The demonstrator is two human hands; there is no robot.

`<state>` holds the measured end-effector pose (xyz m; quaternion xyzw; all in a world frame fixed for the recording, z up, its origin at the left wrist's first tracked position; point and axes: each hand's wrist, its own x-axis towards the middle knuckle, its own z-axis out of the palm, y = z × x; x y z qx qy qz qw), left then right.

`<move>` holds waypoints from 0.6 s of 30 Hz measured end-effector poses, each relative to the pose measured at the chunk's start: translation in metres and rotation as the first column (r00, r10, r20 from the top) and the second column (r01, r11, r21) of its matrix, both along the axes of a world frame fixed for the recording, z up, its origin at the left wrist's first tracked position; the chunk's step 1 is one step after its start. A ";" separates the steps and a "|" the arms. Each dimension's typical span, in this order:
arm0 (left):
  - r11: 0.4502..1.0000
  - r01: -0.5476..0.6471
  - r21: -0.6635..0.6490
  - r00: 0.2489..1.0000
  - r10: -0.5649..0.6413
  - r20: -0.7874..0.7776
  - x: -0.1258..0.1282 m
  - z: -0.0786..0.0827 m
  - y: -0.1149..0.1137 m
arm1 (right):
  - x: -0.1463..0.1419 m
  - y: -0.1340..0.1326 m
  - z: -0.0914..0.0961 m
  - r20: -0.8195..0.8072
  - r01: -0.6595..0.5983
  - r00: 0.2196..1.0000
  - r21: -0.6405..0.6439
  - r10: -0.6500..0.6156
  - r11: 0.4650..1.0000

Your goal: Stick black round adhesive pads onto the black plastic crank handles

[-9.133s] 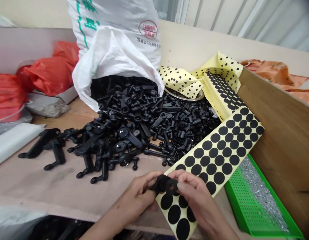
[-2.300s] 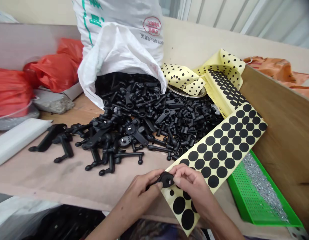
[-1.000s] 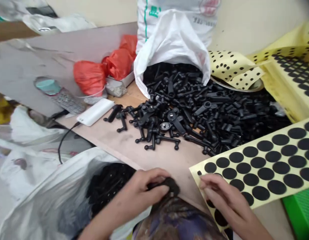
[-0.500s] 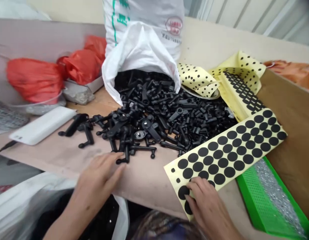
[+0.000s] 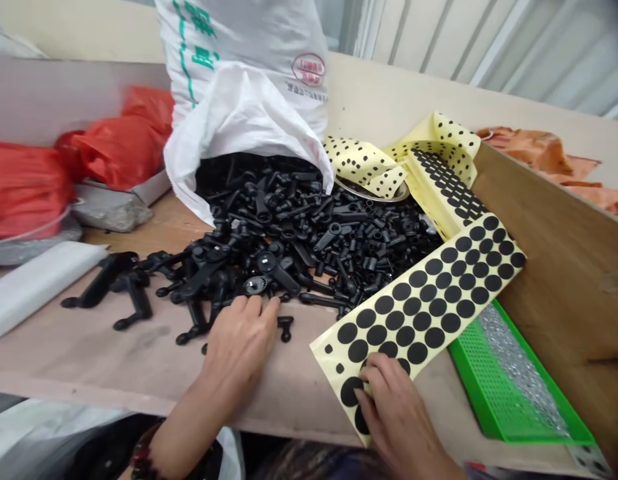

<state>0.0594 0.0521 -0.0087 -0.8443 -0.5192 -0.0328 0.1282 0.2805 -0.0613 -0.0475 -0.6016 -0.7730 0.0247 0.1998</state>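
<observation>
A heap of black plastic parts (image 5: 309, 240) spills from a white woven sack (image 5: 243, 113) onto the wooden bench. My left hand (image 5: 241, 340) lies over the heap's near edge, fingers curled down on a black part with a knobbed end (image 5: 285, 327); what it grips is hidden. A yellow backing sheet of round black pads (image 5: 429, 300) lies to the right. My right hand (image 5: 389, 400) presses on the sheet's near corner, fingertips pinching at one black pad (image 5: 351, 391).
A green perforated tray (image 5: 509, 387) holding small metal pieces sits at the right against a wooden board (image 5: 563, 253). Red plastic bags (image 5: 63, 167) and a white power bank (image 5: 33, 287) lie at the left. More yellow sheets (image 5: 413, 160) and a metal bowl rim (image 5: 373, 195) are behind the heap.
My left hand has moved from the bench edge forward and right onto the black parts. My right hand stays on the sheet's corner. The view has swung back to the right.
</observation>
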 end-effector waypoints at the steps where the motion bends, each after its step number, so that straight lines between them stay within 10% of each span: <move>1: 1.000 0.006 -0.002 1.000 -0.006 -0.019 0.002 0.001 0.000 | -0.001 0.000 0.001 -0.019 0.008 1.000 -0.034 -0.008 0.999; 18: 0.999 0.047 -0.020 0.930 -0.037 0.366 -0.006 -0.022 -0.029 | -0.005 -0.007 -0.004 -0.010 -0.190 0.981 0.127 0.193 0.974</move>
